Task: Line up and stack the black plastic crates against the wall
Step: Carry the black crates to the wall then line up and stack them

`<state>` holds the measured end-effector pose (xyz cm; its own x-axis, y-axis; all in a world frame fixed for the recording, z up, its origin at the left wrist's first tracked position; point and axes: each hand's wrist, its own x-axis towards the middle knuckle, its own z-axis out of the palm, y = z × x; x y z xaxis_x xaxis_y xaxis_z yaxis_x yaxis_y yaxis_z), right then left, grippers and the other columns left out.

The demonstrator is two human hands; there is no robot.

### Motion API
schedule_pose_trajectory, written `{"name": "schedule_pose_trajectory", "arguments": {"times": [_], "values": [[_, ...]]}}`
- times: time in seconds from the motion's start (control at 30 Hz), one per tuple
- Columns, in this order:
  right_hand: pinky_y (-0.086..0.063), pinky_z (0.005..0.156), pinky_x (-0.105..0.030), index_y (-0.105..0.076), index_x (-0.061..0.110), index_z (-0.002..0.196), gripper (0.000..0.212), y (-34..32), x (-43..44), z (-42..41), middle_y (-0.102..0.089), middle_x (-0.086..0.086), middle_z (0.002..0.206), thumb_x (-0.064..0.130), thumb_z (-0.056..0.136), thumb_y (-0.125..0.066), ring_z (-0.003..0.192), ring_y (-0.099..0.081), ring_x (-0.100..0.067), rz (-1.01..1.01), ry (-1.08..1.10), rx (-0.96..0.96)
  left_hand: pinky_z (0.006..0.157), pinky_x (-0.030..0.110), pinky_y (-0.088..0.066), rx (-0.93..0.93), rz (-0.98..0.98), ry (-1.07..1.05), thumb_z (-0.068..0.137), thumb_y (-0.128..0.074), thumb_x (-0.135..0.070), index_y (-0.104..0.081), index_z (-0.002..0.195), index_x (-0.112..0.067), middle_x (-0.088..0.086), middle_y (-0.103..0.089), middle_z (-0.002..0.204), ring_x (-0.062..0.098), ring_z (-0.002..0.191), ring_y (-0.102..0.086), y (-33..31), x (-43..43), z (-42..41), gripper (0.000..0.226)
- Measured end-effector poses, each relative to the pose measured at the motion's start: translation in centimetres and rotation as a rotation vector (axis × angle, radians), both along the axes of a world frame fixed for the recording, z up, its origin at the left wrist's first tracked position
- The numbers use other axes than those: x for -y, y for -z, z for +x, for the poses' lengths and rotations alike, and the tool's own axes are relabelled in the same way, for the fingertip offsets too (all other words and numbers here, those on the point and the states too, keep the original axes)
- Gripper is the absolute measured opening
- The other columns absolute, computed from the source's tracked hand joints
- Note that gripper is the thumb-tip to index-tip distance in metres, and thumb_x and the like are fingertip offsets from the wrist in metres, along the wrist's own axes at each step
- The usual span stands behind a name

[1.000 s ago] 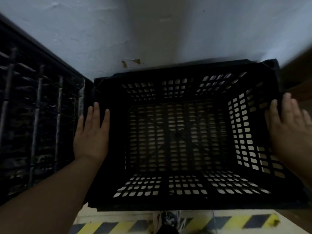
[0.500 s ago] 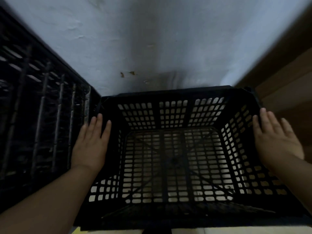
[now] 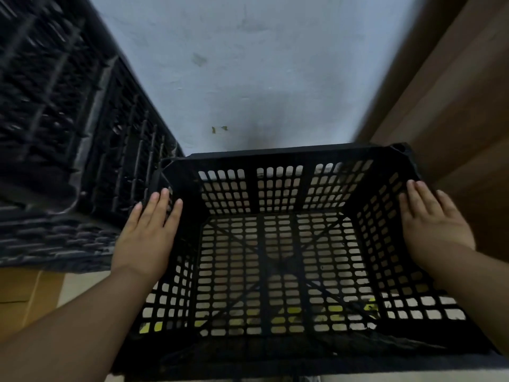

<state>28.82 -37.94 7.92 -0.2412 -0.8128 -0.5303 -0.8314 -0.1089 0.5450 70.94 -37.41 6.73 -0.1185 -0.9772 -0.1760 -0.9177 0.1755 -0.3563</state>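
An empty black plastic crate [image 3: 278, 271] with perforated walls and floor stands open side up below me, its far rim close to the pale wall [image 3: 261, 78]. My left hand [image 3: 148, 232] lies flat with straight fingers on the crate's left rim. On the right rim my right hand [image 3: 432, 219] presses flat, fingers straight. A tall stack of black crates [image 3: 60, 139] rises at the left, right beside my left hand.
A brown wooden panel [image 3: 446, 106] stands at the right, next to the crate's far right corner. Pale floor and yellow-black hazard tape [image 3: 292, 310] show through the crate's bottom holes. A brownish surface [image 3: 19, 293] lies at the lower left.
The view has pulled back and up, so the crate sits lower and smaller in frame. Both hands stay flat on its side rims; the crate's far rim stays near the wall.
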Motion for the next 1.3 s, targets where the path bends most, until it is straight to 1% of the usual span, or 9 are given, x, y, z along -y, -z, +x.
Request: {"name": "schedule_pose_trajectory", "arguments": {"times": [0.1, 0.17, 0.23, 0.4, 0.5, 0.6, 0.8, 1.03, 1.3], "values": [[0.042, 0.076, -0.048, 0.020, 0.005, 0.143, 0.068, -2.6, -2.4, 1.0, 0.039, -0.014, 0.142, 0.015, 0.093, -0.025, 0.138, 0.032, -0.028, -0.050, 0.023, 0.010, 0.108, 0.034, 0.027, -0.018, 0.023, 0.004, 0.086, -0.044, -0.001, 0.025, 0.140, -0.018, 0.010, 0.029, 0.151, 0.020, 0.140, 0.025, -2.5, -2.8, 0.4, 0.089], [0.027, 0.102, -0.053, 0.019, 0.004, 0.142, 0.068, -4.3, -4.5, 1.8, 0.033, -0.016, 0.149, 0.016, 0.095, -0.028, 0.138, 0.031, -0.030, -0.050, 0.019, -0.014, 0.100, 0.031, 0.034, -0.026, 0.029, 0.002, 0.085, -0.043, 0.002, 0.027, 0.140, -0.018, 0.009, 0.033, 0.148, 0.017, 0.136, 0.029, -4.2, -4.8, 0.9, 0.090], [0.012, 0.112, -0.051, 0.017, 0.003, 0.142, 0.071, -6.4, -6.8, 2.5, 0.031, -0.018, 0.150, 0.019, 0.095, -0.034, 0.138, 0.030, -0.032, -0.042, 0.013, -0.013, 0.107, 0.034, 0.027, -0.001, 0.043, 0.002, 0.084, -0.043, 0.003, 0.025, 0.141, -0.018, 0.010, 0.031, 0.150, 0.020, 0.138, 0.027, -6.0, -6.9, 1.3, 0.092], [0.011, 0.114, -0.049, 0.009, 0.003, 0.145, 0.063, -12.5, -12.2, 3.5, 0.025, -0.020, 0.152, 0.019, 0.097, -0.028, 0.141, 0.024, -0.032, -0.071, -0.015, 0.003, 0.112, 0.036, 0.015, 0.039, 0.064, -0.021, 0.085, -0.047, 0.001, 0.031, 0.136, -0.019, 0.010, 0.035, 0.147, 0.022, 0.140, 0.025, -12.5, -11.7, 2.1, 0.095], [0.019, 0.108, -0.050, 0.006, 0.003, 0.146, 0.060, -16.3, -14.7, 3.8, 0.023, -0.019, 0.153, 0.018, 0.097, -0.025, 0.141, 0.023, -0.031, -0.119, -0.021, 0.019, 0.113, 0.037, 0.014, 0.057, 0.066, -0.017, 0.088, -0.047, -0.003, 0.032, 0.136, -0.019, 0.009, 0.037, 0.145, 0.022, 0.140, 0.025, -17.1, -13.9, 2.7, 0.094], [0.009, 0.114, -0.050, 0.000, 0.006, 0.147, 0.062, -20.8, -16.5, 3.6, 0.022, -0.017, 0.154, 0.019, 0.096, -0.033, 0.141, 0.023, -0.030, -0.170, -0.026, 0.037, 0.113, 0.035, 0.012, 0.063, 0.050, 0.001, 0.089, -0.047, -0.006, 0.027, 0.140, -0.020, 0.008, 0.035, 0.146, 0.022, 0.141, 0.024, -22.0, -15.4, 2.9, 0.091], [0.004, 0.114, -0.053, -0.014, 0.012, 0.148, 0.054, -31.2, -18.1, 3.2, 0.018, -0.015, 0.156, 0.022, 0.097, -0.029, 0.143, 0.018, -0.028, -0.241, -0.011, 0.053, 0.115, 0.035, 0.008, 0.050, -0.032, 0.056, 0.085, -0.048, -0.002, 0.019, 0.146, -0.021, 0.008, 0.022, 0.155, 0.020, 0.143, 0.018, -31.7, -16.8, 2.9, 0.092], [0.002, 0.117, -0.049, -0.007, 0.005, 0.148, 0.057, -44.1, -19.7, 1.3, 0.016, -0.013, 0.157, 0.013, 0.097, -0.029, 0.145, 0.013, -0.026, -0.447, -0.013, 0.031, 0.115, 0.035, 0.007, 0.053, -0.196, 0.110, 0.085, -0.044, -0.002, 0.018, 0.145, -0.023, 0.008, 0.017, 0.157, 0.018, 0.144, 0.016, -44.7, -17.1, 2.3, 0.090], [0.001, 0.117, -0.048, -0.017, 0.005, 0.147, 0.054, -58.9, -19.3, 0.1, 0.013, -0.011, 0.158, 0.010, 0.096, -0.031, 0.145, 0.011, -0.027, -0.621, -0.012, 0.013, 0.116, 0.037, 0.006, 0.101, -0.370, 0.118, 0.086, -0.046, -0.006, 0.019, 0.146, -0.020, 0.009, 0.016, 0.157, 0.020, 0.144, 0.015, -60.1, -15.4, 1.2, 0.089]]}}
